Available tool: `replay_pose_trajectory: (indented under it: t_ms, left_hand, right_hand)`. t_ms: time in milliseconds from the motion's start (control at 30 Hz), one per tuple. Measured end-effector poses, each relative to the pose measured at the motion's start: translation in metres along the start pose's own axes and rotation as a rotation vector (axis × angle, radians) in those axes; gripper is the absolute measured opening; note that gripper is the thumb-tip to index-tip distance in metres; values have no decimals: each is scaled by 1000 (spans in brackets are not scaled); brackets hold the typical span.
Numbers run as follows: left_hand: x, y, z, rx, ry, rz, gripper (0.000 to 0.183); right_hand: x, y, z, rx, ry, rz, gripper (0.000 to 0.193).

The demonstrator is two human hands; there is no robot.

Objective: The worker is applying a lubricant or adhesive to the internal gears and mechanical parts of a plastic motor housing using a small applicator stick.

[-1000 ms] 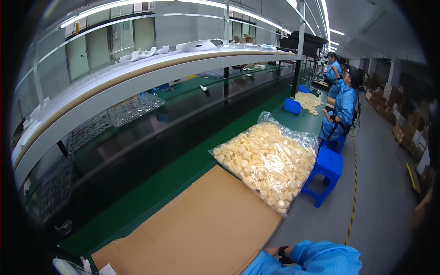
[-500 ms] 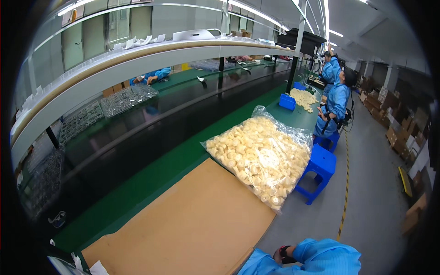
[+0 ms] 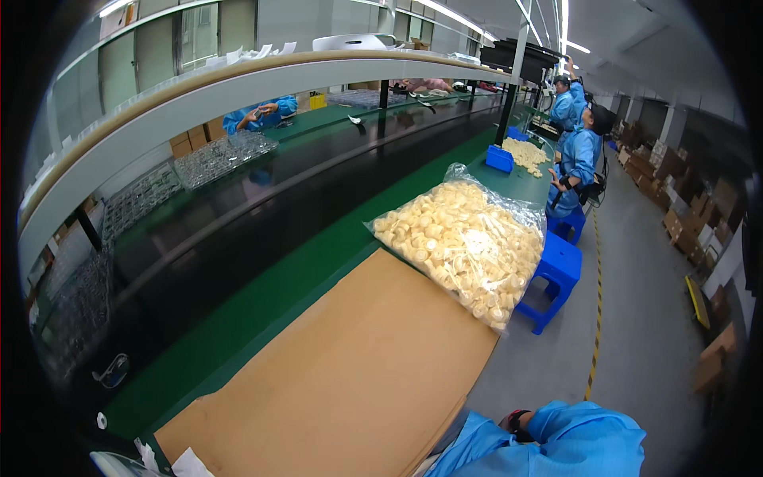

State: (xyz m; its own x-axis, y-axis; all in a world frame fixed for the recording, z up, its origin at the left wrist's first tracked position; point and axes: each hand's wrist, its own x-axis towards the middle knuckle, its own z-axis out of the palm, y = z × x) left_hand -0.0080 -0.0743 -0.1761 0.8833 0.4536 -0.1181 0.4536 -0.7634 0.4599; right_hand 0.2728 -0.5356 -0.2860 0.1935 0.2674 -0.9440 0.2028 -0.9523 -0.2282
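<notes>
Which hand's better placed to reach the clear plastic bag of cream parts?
Right, probably. The clear plastic bag of cream parts lies ahead-right, past the brown cardboard sheet; the blue sleeve enters lower right. Neither hand shows.

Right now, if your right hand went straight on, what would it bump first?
Probably the brown cardboard sheet: the right hand, barely showing past its blue sleeve, seems aimed left at it. Depth unclear.
</notes>
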Motion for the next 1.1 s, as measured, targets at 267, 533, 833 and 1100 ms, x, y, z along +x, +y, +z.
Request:
replay_pose_trajectory:
  t_ms: [267,533,833,1100]
  left_hand:
    - [1,-39,22,-155,-127,24,29]
    - [20,-30,57,-274,-309,117,30]
    - [2,-24,58,-299,-382,-14,31]
    - [-71,-47,37,-469,-286,-316,31]
  right_hand:
    - [2,42,21,-2,86,207,35]
    - [-34,116,6,81,170,424,36]
    - [35,29,0,300,166,198,59]
    - [47,265,12,727,-149,-89,41]
